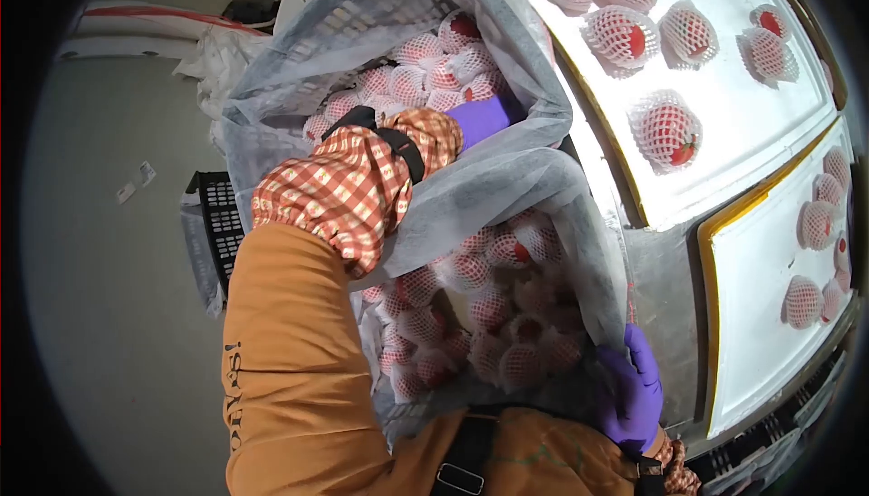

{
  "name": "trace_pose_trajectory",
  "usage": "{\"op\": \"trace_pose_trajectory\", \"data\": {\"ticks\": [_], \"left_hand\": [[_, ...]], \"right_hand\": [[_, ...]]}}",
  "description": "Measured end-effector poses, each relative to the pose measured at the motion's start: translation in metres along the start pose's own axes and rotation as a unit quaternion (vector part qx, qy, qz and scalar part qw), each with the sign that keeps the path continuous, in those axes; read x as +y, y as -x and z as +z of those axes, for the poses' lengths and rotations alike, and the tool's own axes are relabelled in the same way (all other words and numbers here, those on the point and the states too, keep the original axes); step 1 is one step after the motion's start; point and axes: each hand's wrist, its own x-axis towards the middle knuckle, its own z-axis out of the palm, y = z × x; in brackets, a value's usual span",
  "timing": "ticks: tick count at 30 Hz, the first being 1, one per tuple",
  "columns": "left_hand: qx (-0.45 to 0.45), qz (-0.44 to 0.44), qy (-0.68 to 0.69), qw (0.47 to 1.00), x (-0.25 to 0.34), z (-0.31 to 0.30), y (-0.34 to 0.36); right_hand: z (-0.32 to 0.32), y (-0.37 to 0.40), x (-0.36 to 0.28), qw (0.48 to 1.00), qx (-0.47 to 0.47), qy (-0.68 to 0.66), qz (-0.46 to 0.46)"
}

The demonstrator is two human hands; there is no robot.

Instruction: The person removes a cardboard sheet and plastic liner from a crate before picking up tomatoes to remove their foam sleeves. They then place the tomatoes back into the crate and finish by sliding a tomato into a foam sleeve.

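Observation:
My left hand [484, 121], in a purple glove, reaches across into the far crate [312, 43], which has a translucent white liner. Its fingers are hidden behind the liner and the crate's right side, so what they hold does not show. Beside it lie several red fruits in white foam nets [407, 84]. My right hand [631, 392], also gloved in purple, is at the near crate's right rim against the liner [593, 270], fingers extended and apart. Inside that near crate sit several more netted red fruits [520, 365], partly in shadow.
To the right, a white board with a yellow edge [733, 134] carries several netted fruits. A second white board [751, 342] nearer me holds more, on a metal surface [665, 288]. A black crate [220, 215] stands at left on the grey floor [127, 297].

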Motion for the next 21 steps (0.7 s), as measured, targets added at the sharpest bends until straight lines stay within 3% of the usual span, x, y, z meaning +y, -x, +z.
{"op": "trace_pose_trajectory", "data": {"ticks": [1,2,4,5,10,12,14,16,19,20,21], "left_hand": [[-0.001,0.002,0.058,0.998,0.001,0.013,-0.080],[0.002,0.005,0.116,0.993,-0.017,0.030,-0.021],[0.013,0.009,0.224,0.974,-0.031,0.051,-0.028],[-0.105,0.024,0.032,0.994,0.011,-0.029,-0.007],[-0.157,-0.058,0.182,0.969,0.048,-0.123,0.037],[-0.148,-0.180,0.145,0.961,0.057,-0.154,0.072],[-0.017,-0.199,0.175,0.964,0.050,-0.167,0.131],[0.041,-0.317,0.319,0.892,0.069,-0.197,0.197],[0.263,-0.316,0.287,0.865,0.098,-0.189,0.308],[0.339,-0.301,0.296,0.841,0.111,-0.176,0.341],[0.412,-0.310,0.345,0.784,0.133,-0.164,0.370]], "right_hand": [[0.000,0.000,-0.001,1.000,-0.006,-0.003,-0.001],[-0.001,-0.001,-0.002,1.000,-0.009,-0.008,-0.002],[0.000,-0.001,-0.002,1.000,-0.012,-0.013,-0.012],[0.001,0.000,0.001,1.000,0.002,-0.013,-0.020],[-0.001,-0.001,-0.004,0.998,0.027,-0.004,-0.058],[-0.006,-0.004,-0.014,0.998,0.013,-0.028,-0.062],[-0.004,-0.003,-0.015,0.996,0.007,-0.023,-0.082],[-0.002,-0.003,-0.017,0.995,0.019,-0.036,-0.092],[0.001,0.000,-0.017,0.994,0.015,-0.032,-0.105],[0.005,0.000,-0.016,0.993,0.024,-0.058,-0.099],[0.008,0.000,-0.015,0.990,0.029,-0.103,-0.092]]}}
